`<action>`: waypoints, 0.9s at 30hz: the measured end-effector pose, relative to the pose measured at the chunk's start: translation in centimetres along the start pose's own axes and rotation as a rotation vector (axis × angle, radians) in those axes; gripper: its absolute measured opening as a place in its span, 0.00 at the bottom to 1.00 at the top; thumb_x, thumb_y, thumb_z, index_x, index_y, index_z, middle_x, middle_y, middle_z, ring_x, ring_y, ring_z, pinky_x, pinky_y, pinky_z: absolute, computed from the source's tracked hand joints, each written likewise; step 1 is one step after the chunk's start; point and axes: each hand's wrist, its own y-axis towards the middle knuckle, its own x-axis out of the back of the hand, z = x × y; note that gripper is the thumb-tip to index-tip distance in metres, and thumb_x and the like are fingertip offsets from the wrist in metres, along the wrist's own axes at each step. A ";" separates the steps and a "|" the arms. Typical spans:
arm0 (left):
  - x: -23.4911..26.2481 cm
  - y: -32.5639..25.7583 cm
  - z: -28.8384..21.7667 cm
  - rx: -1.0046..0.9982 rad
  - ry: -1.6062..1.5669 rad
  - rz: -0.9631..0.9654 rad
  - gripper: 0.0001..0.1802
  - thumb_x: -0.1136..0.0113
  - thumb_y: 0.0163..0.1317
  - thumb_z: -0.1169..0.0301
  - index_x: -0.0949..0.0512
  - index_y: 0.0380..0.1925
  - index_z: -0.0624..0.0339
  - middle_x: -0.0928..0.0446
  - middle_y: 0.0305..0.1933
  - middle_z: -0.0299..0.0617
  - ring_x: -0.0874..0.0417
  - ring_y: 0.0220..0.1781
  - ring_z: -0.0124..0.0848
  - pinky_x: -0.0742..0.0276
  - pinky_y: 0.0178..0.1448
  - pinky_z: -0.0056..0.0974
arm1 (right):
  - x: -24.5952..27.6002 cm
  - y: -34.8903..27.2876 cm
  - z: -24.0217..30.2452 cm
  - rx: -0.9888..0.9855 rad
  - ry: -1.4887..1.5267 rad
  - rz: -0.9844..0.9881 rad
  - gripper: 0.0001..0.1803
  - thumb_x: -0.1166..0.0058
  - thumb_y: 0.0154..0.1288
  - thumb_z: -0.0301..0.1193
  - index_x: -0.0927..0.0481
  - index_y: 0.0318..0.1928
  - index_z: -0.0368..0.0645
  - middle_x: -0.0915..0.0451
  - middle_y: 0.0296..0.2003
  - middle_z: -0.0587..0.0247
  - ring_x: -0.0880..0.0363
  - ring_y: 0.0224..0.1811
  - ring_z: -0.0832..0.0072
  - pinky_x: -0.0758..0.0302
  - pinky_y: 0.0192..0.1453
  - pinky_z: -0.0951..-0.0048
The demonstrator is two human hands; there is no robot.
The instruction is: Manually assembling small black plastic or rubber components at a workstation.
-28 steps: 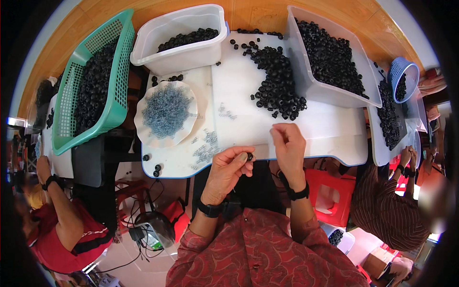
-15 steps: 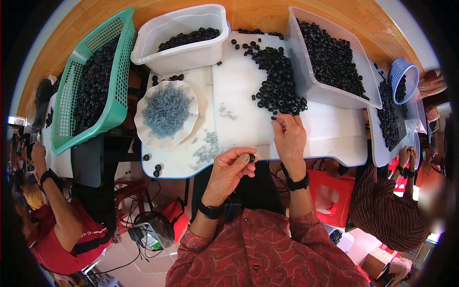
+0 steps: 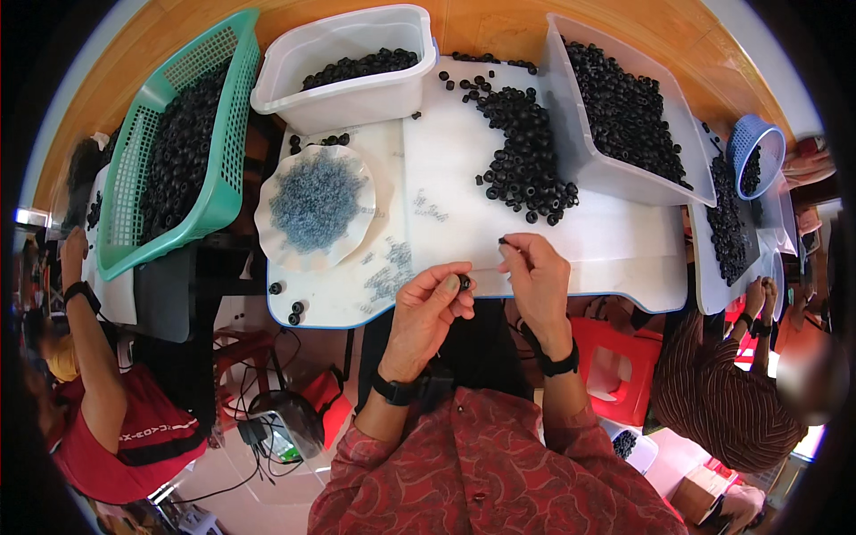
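Observation:
Above the table's front edge, my left hand (image 3: 430, 308) is closed in a pinch on a round black plastic piece (image 3: 465, 282) with a hole in it. A little to the right, my right hand (image 3: 539, 275) pinches a smaller black piece (image 3: 502, 240) between thumb and forefinger; its shape is mostly hidden. Beyond my right hand lies a loose pile of round black plastic pieces (image 3: 526, 160) on a white sheet. To the left, a scalloped white plate (image 3: 265, 234) holds many tiny grey pieces (image 3: 316, 201) that look like springs, and more (image 3: 390, 272) lie scattered beside it.
A green basket (image 3: 234, 152), a white tub (image 3: 357, 111) and a clear-grey bin (image 3: 615, 174), all with black pieces, line the back. A few black pieces (image 3: 295, 313) sit at the table's left edge. Co-workers are at both sides, one in a red shirt (image 3: 125, 437).
My right hand has drawn back from the black pile toward me, with the small black piece in its fingers. My left hand has shifted slightly left and up, still holding the round piece.

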 end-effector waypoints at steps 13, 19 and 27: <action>0.0 -0.1 0.2 0.001 0.021 0.020 0.14 0.47 0.72 0.73 0.22 0.54 0.66 0.19 0.42 0.41 0.19 0.37 0.25 0.19 0.43 0.32 | 0.0 -2.9 2.6 -0.007 0.293 0.169 0.08 0.43 0.65 0.18 0.19 0.44 0.35 0.17 0.34 0.64 0.17 0.35 0.81 0.21 0.37 0.82; 0.0 -0.3 0.1 -0.017 0.011 0.018 0.14 0.48 0.72 0.73 0.22 0.53 0.66 0.19 0.42 0.42 0.19 0.37 0.25 0.19 0.43 0.31 | -0.3 -3.1 2.7 -0.066 0.373 0.159 0.08 0.42 0.63 0.17 0.18 0.43 0.34 0.19 0.36 0.62 0.18 0.36 0.79 0.21 0.40 0.80; 0.6 -0.2 0.1 0.038 -0.203 0.088 0.14 0.49 0.72 0.73 0.23 0.53 0.66 0.19 0.40 0.41 0.19 0.37 0.25 0.20 0.42 0.30 | -0.6 -3.6 3.0 -0.207 0.649 0.195 0.09 0.43 0.65 0.18 0.19 0.45 0.34 0.19 0.40 0.64 0.20 0.40 0.82 0.24 0.46 0.81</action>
